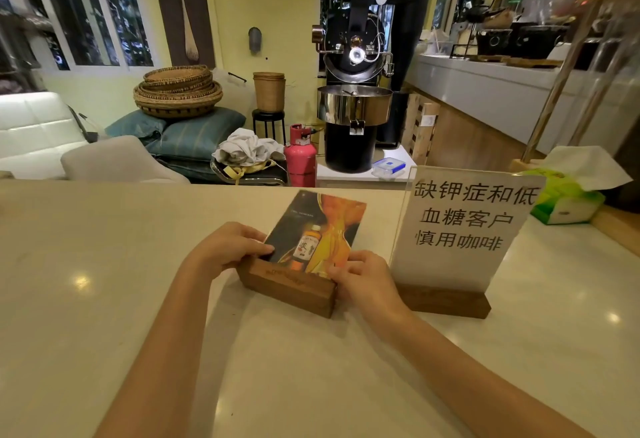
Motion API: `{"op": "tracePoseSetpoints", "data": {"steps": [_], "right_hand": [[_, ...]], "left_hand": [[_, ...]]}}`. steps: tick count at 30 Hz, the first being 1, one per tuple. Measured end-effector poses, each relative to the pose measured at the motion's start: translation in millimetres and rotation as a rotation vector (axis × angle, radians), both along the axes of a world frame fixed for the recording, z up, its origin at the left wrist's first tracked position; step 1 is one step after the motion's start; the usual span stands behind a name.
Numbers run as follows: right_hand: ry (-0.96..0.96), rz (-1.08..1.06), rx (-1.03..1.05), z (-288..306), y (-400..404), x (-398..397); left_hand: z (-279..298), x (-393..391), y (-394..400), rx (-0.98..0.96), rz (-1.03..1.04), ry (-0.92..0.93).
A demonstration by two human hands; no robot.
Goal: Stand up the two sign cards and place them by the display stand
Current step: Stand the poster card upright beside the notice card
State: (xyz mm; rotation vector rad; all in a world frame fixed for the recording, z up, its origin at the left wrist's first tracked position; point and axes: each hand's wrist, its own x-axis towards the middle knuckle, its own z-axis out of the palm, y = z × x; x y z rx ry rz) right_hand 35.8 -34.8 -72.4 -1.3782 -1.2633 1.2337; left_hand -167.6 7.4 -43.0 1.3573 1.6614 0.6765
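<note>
Both hands are gripping the photo sign card (313, 229) near the middle of the pale surface (104, 264): the left hand (230, 247) is pinching its lower left corner where the card is meeting the wooden block base (289, 287), and the right hand (362, 276) is clasping the lower right corner and the right end of that block. This card (a bottle against an orange and yellow swirl) is leaning back, away from the person, rather than sitting fully upright. Just beside it on the right, the 2nd sign card (460, 226), a clear panel with 3 lines of black Chinese text, is standing upright in its own darker wooden base (446, 300), apart from both hands. Behind that card, a green tissue box (564, 200) is sitting near a light wooden display stand (561, 84) at the surface's far right edge.
</note>
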Motion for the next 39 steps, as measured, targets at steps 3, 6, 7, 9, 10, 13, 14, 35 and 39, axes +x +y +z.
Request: {"op": "tracePoseSetpoints", "data": {"steps": [3,6,7,9,10,13,14,35,39], "right_hand": [[-0.082,0.02,0.133,4.0,-2.3,0.7],[-0.163,0.038,0.249,6.6,-6.4,1.6],[-0.188,0.039,0.285,7.2,-8.2,2.0],[-0.231,0.036,0.354,5.7,-10.6,3.6],[-0.252,0.037,0.38,4.7,-12.0,4.7],[-0.309,0.029,0.439,0.9,-16.1,9.3],[-0.324,0.016,0.46,-0.3,-17.1,10.9],[-0.541,0.157,0.486,7.7,-47.6,56.4],[-0.519,0.104,0.472,14.6,-64.8,110.9]], "left_hand": [[2.6,-5.0,-2.6,0.072,-0.02,-0.016],[7.4,-4.2,-7.9,0.134,-0.034,-0.058],[8.7,-3.9,-9.2,0.162,-0.048,-0.064],[10.6,-3.2,-11.8,0.217,-0.087,-0.075],[11.1,-2.7,-12.7,0.236,-0.101,-0.073],[10.2,2.3,-11.9,0.272,-0.113,-0.068],[9.5,4.4,-11.5,0.281,-0.113,-0.072],[15.6,15.7,-12.8,0.208,-0.197,0.051],[18.6,24.7,-13.0,0.204,-0.2,0.181]]}}
